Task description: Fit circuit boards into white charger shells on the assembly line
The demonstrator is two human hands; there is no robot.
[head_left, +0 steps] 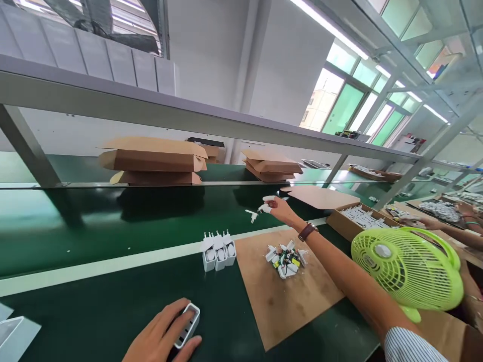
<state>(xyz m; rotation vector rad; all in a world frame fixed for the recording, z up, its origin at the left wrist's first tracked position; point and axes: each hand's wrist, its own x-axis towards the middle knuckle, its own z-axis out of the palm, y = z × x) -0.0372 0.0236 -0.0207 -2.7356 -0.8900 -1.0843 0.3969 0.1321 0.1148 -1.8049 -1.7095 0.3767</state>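
Nearest you, at the bottom edge, your left hand (pixel 160 339) lies on the dark green table (pixel 94 311), its fingers and thumb closed around a white case (pixel 186 324) that rests flat on the surface with its far end sticking out past your fingertips. Left of it, at the near corner, sits part of a pale tray (pixel 15 334). To the right lies a brown cardboard sheet (pixel 283 301), and on its far half a small pile of loose parts (pixel 287 259), white with bits of green and yellow. Just left of the sheet, three white chargers (pixel 219 250) stand together, prongs up. A lime green fan (pixel 407 269) sits at the near right, beside your outstretched arm. That arm wears a watch (pixel 306 231) and reaches far across to the green belt (pixel 113 221), where your right hand (pixel 275 206), white covers on its fingertips, hangs above the surface. A small white plug (pixel 251 215) is just left of those fingertips; you cannot tell whether they grip it or are apart from it. Right of the hand is an open box (pixel 335 221) of white parts. Farther off, flat cardboard boxes (pixel 154 161) lie stacked beyond the belt, and another person's hand (pixel 466 208) works at the far right.
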